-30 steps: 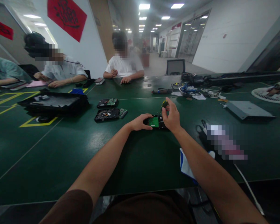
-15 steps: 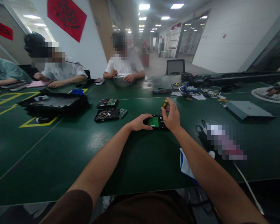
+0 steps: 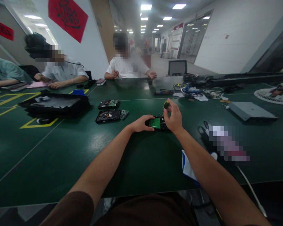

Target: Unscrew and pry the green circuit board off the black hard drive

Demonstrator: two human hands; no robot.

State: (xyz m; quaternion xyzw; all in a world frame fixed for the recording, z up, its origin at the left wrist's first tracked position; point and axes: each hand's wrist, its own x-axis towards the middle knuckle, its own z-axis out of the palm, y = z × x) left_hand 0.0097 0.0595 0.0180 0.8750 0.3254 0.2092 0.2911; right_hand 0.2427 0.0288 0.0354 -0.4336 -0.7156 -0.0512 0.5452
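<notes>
A black hard drive [image 3: 157, 123] with a green circuit board facing up lies on the dark green table [image 3: 61, 147] in front of me. My left hand [image 3: 141, 123] grips its left end, fingers curled over the edge. My right hand [image 3: 172, 116] is closed round a small screwdriver with a yellow and black handle [image 3: 166, 104], held upright over the drive's right end. The screwdriver's tip is hidden behind my fingers.
Two more opened drives [image 3: 108, 104] [image 3: 108, 115] and a loose green board [image 3: 124, 114] lie to the left, beside a black tray [image 3: 54, 103]. A grey flat box [image 3: 251, 110], cables and a bowl [image 3: 190, 91] sit right. Three people sit across the table. White-blue cloth [image 3: 187, 166] lies near me.
My hands stay on the drive; the right hand shifted slightly on the screwdriver. The person opposite moved a hand out to the right along the far table edge.
</notes>
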